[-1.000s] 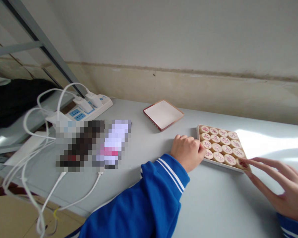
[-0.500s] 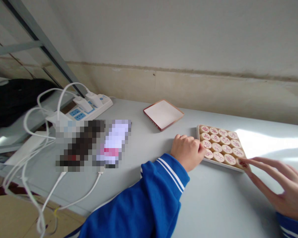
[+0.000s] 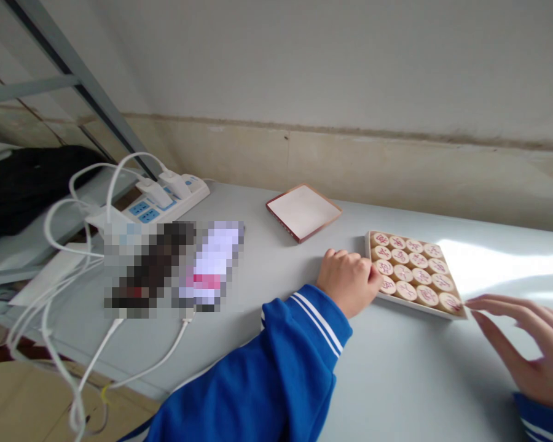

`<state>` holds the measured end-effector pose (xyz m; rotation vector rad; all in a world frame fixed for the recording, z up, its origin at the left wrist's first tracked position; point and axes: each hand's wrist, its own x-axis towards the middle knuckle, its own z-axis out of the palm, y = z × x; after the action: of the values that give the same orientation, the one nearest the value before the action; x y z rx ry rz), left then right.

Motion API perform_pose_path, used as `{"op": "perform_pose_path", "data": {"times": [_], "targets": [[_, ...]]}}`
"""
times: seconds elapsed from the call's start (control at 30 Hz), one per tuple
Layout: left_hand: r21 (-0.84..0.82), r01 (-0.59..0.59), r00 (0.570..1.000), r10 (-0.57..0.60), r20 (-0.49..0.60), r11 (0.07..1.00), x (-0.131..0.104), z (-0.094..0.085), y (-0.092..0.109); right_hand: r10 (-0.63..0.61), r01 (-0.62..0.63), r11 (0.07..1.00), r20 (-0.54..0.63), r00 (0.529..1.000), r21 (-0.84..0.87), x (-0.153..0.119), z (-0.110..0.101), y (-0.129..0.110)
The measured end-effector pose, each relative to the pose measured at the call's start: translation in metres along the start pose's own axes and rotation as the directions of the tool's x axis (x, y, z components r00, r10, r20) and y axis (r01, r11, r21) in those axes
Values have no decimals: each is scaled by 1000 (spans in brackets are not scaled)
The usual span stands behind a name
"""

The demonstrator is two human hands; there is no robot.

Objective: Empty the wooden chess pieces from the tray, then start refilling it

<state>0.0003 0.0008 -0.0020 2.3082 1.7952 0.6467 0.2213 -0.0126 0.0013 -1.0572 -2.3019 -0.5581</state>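
A shallow white-edged box [image 3: 415, 306] holds rows of round wooden xiangqi pieces [image 3: 402, 273] with red characters on top. My left hand [image 3: 348, 282] is closed, its curled fingers and thumb at the box's near left corner; the exact grip is hidden. At the near right corner, my right hand [image 3: 529, 337] pinches the box's edge between thumb and fingertips. The corner piece [image 3: 450, 302] lies in the box just beside those fingertips.
A box lid [image 3: 304, 212], pale inside with dark red sides, lies near the wall. On the left are a power strip [image 3: 179, 199] with plugs, two blurred phones [image 3: 214, 264] and looped white cables [image 3: 46, 319]. A metal frame [image 3: 87, 86] stands at far left.
My right fingertips have moved slightly right, off the corner piece and onto the box edge. That piece now shows its face in the corner. My left hand has stayed in place.
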Motion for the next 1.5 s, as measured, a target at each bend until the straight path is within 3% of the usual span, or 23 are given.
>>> {"op": "perform_pose_path", "data": {"times": [1.0,1.37,1.5], "targets": [[9,-1,1000,1,6,1000,0,-1,0,-15,15,1000,-2,1000,-19,0,0,1],[16,-6,1000,6,-18,1000,0,1,-1,78,-78,997,1,997,-24,-1,-2,-3],[12,-1,1000,1,-5,1000,0,0,0,39,-40,998,-41,998,-41,0,-2,-2]]}}
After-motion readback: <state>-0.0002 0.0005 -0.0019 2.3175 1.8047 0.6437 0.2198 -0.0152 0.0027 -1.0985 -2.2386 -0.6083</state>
